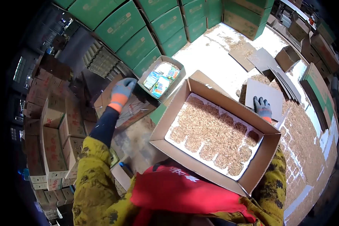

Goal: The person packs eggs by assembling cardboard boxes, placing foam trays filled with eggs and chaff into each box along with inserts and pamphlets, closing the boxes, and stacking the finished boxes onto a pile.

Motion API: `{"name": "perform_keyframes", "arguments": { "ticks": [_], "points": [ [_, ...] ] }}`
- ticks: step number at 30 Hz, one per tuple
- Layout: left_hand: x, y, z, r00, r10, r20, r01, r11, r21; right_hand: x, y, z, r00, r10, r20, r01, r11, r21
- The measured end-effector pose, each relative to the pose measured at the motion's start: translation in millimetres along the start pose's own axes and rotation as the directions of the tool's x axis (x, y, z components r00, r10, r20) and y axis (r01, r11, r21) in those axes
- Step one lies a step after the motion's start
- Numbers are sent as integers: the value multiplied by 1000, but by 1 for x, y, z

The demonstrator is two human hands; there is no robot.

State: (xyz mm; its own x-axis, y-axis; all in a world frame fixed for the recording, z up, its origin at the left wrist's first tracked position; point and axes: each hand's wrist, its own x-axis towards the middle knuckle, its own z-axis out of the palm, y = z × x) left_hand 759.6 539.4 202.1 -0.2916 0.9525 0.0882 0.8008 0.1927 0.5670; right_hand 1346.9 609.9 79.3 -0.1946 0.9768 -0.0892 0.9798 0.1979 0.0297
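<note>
In front of me stands an open cardboard box. Inside it a white moulded tray has round hollows filled and strewn with tan husks. My left hand, in a grey glove with an orange cuff, is left of a smaller open box of colourful packets. Its fingers are curled; anything inside them is hidden. Beyond the box's far right edge, my right hand, gloved likewise, lies on a flat cardboard sheet with fingers apart.
Green cartons are stacked along the back. More cardboard sheets and a small open box lie on the husk-strewn white surface at right. Flattened cartons lean farther right. Brown cartons are piled left, near stacked pale trays.
</note>
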Motion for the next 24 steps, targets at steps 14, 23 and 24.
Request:
{"name": "perform_keyframes", "arguments": {
  "ticks": [14, 23, 24],
  "points": [
    [96, -82, 156, 969, -112, 220, 70, 979, 189, -238, 81, -99, 539, 787, -300, 7, 352, 936],
    [119, -120, 137, 897, 119, 425, -97, 993, -73, -259, 6, -136, 617, 727, -303, -174, 501, 848],
    [120, -117, 130, 904, 116, 411, -99, 993, -64, -262, 8, -136, 617, 724, -310, -160, 501, 850]
  ]
}}
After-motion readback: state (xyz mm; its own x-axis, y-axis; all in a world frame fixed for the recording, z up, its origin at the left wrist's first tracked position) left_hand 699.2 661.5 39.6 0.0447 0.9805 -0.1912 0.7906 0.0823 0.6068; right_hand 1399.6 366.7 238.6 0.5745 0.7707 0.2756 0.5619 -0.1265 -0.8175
